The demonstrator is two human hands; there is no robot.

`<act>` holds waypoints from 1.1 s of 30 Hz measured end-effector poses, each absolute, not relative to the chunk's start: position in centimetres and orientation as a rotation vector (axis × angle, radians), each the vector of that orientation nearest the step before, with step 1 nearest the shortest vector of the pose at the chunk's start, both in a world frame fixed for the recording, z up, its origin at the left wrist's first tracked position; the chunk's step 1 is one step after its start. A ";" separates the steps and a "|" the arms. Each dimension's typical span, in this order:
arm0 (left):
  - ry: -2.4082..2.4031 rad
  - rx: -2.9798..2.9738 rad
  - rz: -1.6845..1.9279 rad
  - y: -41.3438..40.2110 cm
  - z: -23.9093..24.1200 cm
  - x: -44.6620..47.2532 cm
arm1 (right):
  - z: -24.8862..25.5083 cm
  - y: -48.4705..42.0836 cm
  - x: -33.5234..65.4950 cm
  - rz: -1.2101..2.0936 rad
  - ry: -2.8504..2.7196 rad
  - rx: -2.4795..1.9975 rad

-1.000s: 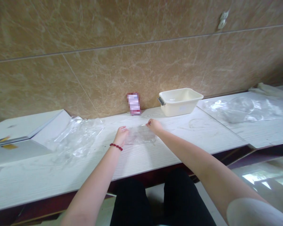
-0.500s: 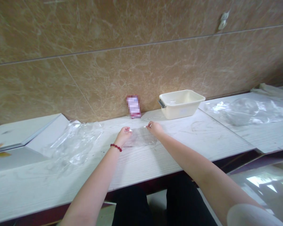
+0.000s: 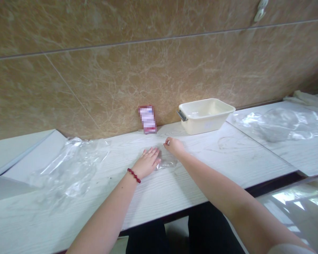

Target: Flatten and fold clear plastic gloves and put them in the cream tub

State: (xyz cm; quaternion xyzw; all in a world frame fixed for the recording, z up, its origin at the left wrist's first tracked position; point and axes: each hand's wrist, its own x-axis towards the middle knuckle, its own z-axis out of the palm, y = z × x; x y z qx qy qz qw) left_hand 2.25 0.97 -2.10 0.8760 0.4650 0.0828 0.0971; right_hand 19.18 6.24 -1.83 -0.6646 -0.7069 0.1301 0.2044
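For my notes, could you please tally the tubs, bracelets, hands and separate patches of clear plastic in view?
Tub: 1
Bracelet: 1
Hands (left hand, right hand): 2
Clear plastic (left heap, middle piece, right heap): 3
Total: 7

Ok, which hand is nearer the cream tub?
Right: the right hand is left and in front of the cream tub; the left hand lies farther left.

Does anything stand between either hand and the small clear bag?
Nothing visible does: the left hand lies flat at the left side of the bag, the right hand pinches at its far edge, and the tub stands farther back.
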 end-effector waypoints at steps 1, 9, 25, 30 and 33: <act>1.368 2.601 0.239 1.0 -2.2 2.2 | -1.9 6.3 19.2 0.363 -1.967 -1.851; 1.331 2.579 0.273 1.0 -2.5 2.1 | -1.2 7.1 21.0 0.651 -1.716 -1.840; 1.333 2.557 0.283 0.8 -2.6 2.0 | -0.3 -1.2 22.0 1.126 -1.706 -1.796; 1.344 2.570 0.250 0.8 -2.6 2.0 | -0.9 -1.2 22.0 1.044 -1.750 -1.755; 1.342 2.582 0.243 0.6 -2.5 2.0 | -0.9 0.3 22.4 1.030 -1.518 -1.763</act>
